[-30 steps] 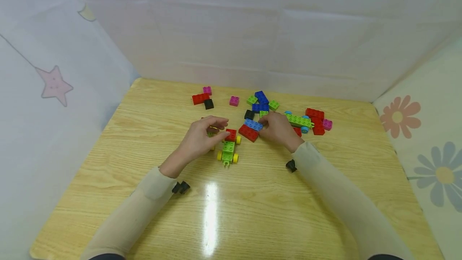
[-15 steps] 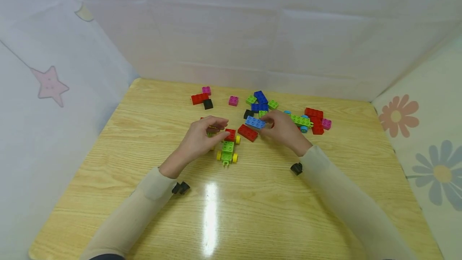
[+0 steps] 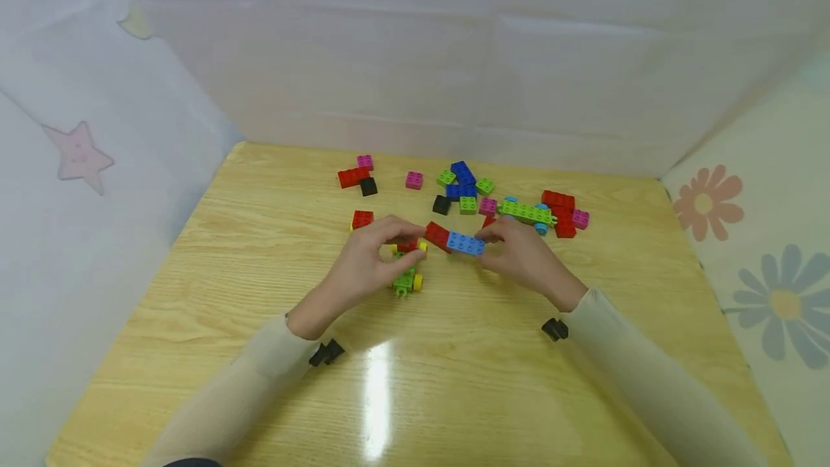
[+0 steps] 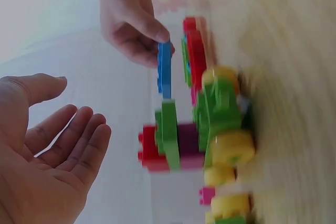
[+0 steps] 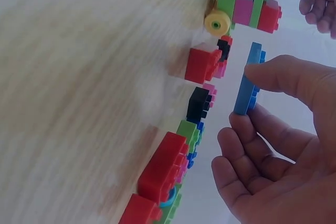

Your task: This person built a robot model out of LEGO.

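My right hand [image 3: 528,258] pinches a flat light-blue building brick [image 3: 465,243] by its end, studs up. In the right wrist view the blue brick [image 5: 245,90] is between thumb and fingers, above the table. A red brick [image 3: 436,235] lies under and left of it in the head view. My left hand [image 3: 359,269] hovers beside a green toy car [image 3: 405,281] with yellow wheels, fingers apart and holding nothing. In the left wrist view the car [image 4: 218,106] carries a purple brick, a green plate and a red brick [image 4: 152,148] stacked up.
Another yellow-wheeled piece bearing a red brick [image 3: 362,219] is partly behind the left hand. Right of centre stands a green car base [image 3: 527,212] with blue wheels. Blue bricks [image 3: 462,192], a black brick [image 3: 442,205] and several red, green and pink bricks lie farther back.
The right hand has lifted the light-blue brick from around the red brick and brought it nearer me, swinging rightward. The left hand stays by the car, moved only slightly.
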`<state>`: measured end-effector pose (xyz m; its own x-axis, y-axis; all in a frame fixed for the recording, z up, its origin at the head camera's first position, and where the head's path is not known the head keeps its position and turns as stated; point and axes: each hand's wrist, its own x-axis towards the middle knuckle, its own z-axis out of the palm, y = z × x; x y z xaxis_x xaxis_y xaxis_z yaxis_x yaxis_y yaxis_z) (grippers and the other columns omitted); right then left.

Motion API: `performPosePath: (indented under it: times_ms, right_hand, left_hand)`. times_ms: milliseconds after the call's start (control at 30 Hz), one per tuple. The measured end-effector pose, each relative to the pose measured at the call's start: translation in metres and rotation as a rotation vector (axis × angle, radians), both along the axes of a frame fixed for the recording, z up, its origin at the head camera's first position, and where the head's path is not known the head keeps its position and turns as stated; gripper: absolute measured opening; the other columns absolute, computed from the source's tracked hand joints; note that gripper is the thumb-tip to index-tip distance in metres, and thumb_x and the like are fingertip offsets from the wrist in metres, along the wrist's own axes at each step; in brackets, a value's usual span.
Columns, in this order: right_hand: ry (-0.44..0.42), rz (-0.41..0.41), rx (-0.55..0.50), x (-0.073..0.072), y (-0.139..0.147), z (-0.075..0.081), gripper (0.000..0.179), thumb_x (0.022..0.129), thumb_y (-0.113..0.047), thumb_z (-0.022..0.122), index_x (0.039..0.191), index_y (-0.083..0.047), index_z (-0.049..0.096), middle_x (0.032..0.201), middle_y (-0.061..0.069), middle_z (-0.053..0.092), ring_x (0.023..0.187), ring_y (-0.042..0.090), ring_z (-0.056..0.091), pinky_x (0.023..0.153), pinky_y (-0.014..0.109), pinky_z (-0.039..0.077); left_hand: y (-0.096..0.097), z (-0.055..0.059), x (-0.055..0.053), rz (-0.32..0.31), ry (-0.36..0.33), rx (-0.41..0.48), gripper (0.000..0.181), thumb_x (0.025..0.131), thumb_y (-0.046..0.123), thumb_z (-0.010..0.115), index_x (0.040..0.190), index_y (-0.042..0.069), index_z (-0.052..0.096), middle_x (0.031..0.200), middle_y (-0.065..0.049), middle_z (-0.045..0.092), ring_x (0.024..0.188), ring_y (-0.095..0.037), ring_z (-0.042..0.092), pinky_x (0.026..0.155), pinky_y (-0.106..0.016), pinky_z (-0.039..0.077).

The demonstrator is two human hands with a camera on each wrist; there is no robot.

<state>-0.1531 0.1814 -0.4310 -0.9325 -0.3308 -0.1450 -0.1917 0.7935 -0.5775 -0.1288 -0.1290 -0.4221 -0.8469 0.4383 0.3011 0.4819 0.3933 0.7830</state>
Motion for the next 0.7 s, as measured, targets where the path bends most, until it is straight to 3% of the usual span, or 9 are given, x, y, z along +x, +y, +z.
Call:
performPosePath:
  times_ms: [200, 367, 500, 700]
  right_hand:
    - [-0.028, 0.035, 0.019, 0.022, 0.009, -0.008, 0.037, 0.101, -0.021, 0.082, 0.135, -0.008, 0.078, 0.133, 0.009, 0.076, 0.124, 0.033, 0.069, 0.109, 0.058, 0.061]
    - [-0.024, 0.081, 0.028, 0.032, 0.016, -0.02, 0.034, 0.099, -0.02, 0.085, 0.131, -0.009, 0.08, 0.129, 0.008, 0.077, 0.121, 0.031, 0.071, 0.11, 0.059, 0.06]
    - [-0.032, 0.098, 0.032, 0.038, 0.022, -0.027, 0.032, 0.099, -0.02, 0.085, 0.129, -0.011, 0.081, 0.126, 0.006, 0.077, 0.121, 0.031, 0.071, 0.112, 0.06, 0.059]
    - [-0.041, 0.106, 0.023, 0.041, 0.028, -0.033, 0.031, 0.098, -0.02, 0.085, 0.128, -0.014, 0.082, 0.125, 0.004, 0.077, 0.119, 0.028, 0.071, 0.11, 0.057, 0.06]
  left_hand:
    - [0.025, -0.011, 0.017, -0.126, -0.015, -0.076, 0.032, 0.103, 0.021, 0.083, 0.133, 0.009, 0.079, 0.129, -0.006, 0.08, 0.117, -0.029, 0.078, 0.103, -0.045, 0.066]
    - [0.043, -0.022, 0.022, -0.164, -0.068, -0.176, 0.034, 0.105, 0.02, 0.081, 0.135, 0.005, 0.078, 0.13, -0.01, 0.08, 0.118, -0.03, 0.077, 0.104, -0.045, 0.066]
    - [0.058, -0.036, 0.015, -0.192, -0.072, -0.249, 0.037, 0.103, 0.022, 0.083, 0.135, 0.004, 0.078, 0.127, -0.01, 0.077, 0.116, -0.028, 0.074, 0.101, -0.045, 0.065]
    - [0.074, -0.069, -0.006, -0.22, 0.025, -0.397, 0.039, 0.102, 0.031, 0.084, 0.134, 0.009, 0.079, 0.123, -0.002, 0.079, 0.11, -0.016, 0.072, 0.097, -0.033, 0.061]
